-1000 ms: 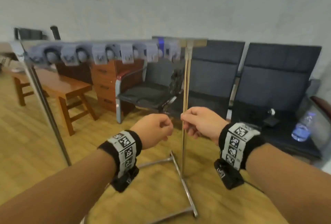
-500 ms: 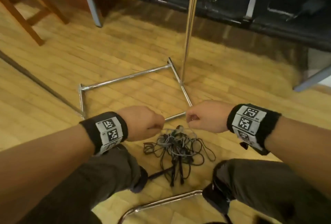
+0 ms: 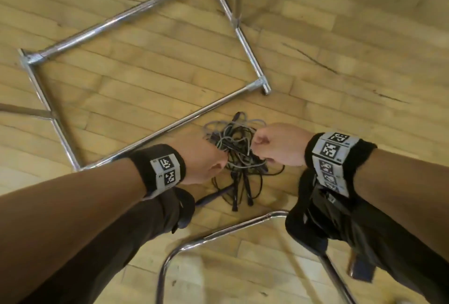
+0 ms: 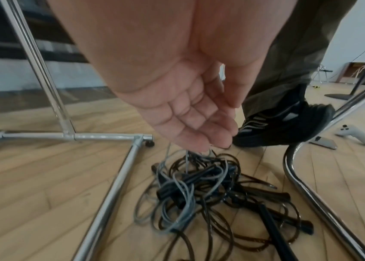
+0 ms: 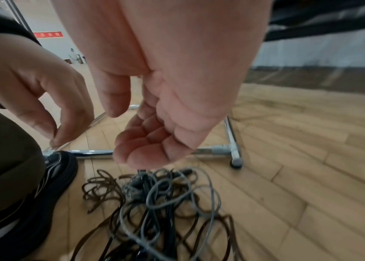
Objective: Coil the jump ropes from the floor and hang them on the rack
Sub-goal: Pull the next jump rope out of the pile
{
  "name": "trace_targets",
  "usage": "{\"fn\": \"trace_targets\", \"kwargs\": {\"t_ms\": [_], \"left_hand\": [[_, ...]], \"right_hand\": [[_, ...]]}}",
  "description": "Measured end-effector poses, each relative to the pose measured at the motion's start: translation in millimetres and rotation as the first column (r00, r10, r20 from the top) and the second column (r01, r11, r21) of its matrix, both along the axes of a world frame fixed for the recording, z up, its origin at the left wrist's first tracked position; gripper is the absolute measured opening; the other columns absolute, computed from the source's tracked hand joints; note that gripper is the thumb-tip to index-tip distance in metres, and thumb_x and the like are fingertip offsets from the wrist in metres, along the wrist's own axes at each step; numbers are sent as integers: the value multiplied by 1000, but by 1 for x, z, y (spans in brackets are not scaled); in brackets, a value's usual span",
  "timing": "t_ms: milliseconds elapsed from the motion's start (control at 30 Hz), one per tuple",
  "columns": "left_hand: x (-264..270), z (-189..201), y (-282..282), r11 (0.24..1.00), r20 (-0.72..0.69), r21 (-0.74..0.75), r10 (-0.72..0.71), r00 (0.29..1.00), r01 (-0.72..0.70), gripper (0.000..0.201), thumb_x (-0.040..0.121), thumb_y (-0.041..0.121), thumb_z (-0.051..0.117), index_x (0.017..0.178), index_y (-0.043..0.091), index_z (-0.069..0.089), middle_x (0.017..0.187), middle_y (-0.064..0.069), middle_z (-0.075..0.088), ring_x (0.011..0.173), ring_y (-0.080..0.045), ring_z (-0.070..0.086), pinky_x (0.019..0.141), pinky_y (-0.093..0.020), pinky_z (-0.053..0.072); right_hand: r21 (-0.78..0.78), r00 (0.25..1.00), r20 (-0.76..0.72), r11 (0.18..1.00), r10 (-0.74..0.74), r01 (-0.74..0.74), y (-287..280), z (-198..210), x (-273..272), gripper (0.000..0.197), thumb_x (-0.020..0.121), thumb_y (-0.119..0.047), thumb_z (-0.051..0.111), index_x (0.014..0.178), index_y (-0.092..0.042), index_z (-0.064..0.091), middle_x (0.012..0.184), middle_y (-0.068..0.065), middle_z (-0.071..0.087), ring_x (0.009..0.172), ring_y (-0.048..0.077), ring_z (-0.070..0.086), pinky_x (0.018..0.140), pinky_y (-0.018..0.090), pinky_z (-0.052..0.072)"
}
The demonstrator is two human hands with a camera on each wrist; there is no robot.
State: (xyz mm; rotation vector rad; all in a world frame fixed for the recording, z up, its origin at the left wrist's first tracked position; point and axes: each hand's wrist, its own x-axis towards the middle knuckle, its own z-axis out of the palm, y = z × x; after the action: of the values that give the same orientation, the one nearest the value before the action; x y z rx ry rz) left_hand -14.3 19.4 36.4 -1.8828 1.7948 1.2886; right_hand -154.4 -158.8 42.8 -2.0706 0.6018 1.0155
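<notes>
Both hands hover low over the tangled jump ropes: the left hand hangs with loosely curled fingers whose tips look to be just touching a grey strand, its grip not closed on anything, and the right hand is loosely curled and empty. The heap lies on the wooden floor, just outside the rack base. Best, I judge, to find one handle and draw that single rope free before coiling, rather than lifting the whole knot.

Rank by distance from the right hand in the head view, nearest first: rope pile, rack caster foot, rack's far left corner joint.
From the right hand:
1. Rope pile, just left of and under it.
2. Rack caster foot, ahead of it.
3. Far left corner joint, across the frame, upper left.
</notes>
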Motion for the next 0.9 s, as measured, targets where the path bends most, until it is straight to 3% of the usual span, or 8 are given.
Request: {"fn": "trace_targets", "kwargs": {"t_ms": [167,300,367,500,600,667,800,900], "left_hand": [[-12,-57,6,998,-64,23,-56,996,57,15,109,34,45,102,30,57,97,6,62,84,-21,60,63,-32,42],[-26,-103,16,995,-154,29,-93,984,98,18,108,32,49,111,31,66,100,9,63,82,-16,53,61,-25,34],[-36,-123,20,992,-162,38,-112,980,119,22,107,31,52,122,31,68,110,9,66,83,-15,50,57,-19,26],[-59,-158,29,973,-135,148,-156,979,175,35,104,43,58,139,37,59,145,0,53,110,-25,64,71,-29,38],[-79,-172,32,967,-60,192,-157,986,165,46,98,51,66,139,35,52,143,-7,48,106,-30,64,68,-36,40],[-86,-176,31,976,8,169,-140,990,137,46,100,44,64,142,30,49,140,-9,51,103,-31,64,69,-40,43],[-86,-179,24,996,97,80,-48,994,40,43,102,26,57,144,21,48,130,-8,64,101,-32,67,74,-41,40],[-71,-177,15,997,136,64,35,990,-44,58,97,16,61,152,21,41,130,-8,64,102,-30,68,73,-41,40]], "right_hand": [[90,991,-135,996,-1,14,10,-59,-14,34,99,-34,53,96,-5,70,69,4,68,54,8,63,50,18,47],[126,984,-176,990,-37,60,5,-95,-8,31,98,-31,55,94,-6,72,80,12,76,74,28,74,64,35,57],[145,980,-178,983,-89,116,5,-108,-5,29,98,-31,55,96,-6,71,88,14,77,79,30,74,66,39,60],[193,971,-192,965,-140,177,12,-123,-1,30,99,-32,56,97,-5,71,93,16,77,84,35,74,71,49,62],[199,969,-190,960,-157,195,18,-129,-4,25,100,-29,56,93,-10,72,88,10,77,80,28,74,59,31,60],[182,974,-176,968,-141,173,21,-129,-3,24,100,-30,57,89,-15,71,82,5,77,75,23,74,54,25,57],[166,981,-176,979,-87,117,18,-129,-1,25,99,-28,55,88,-14,73,82,9,78,78,26,75,70,42,62],[105,982,-180,992,-53,73,8,-131,0,32,99,-21,50,82,-4,70,75,18,73,67,34,69,62,45,58]]}}
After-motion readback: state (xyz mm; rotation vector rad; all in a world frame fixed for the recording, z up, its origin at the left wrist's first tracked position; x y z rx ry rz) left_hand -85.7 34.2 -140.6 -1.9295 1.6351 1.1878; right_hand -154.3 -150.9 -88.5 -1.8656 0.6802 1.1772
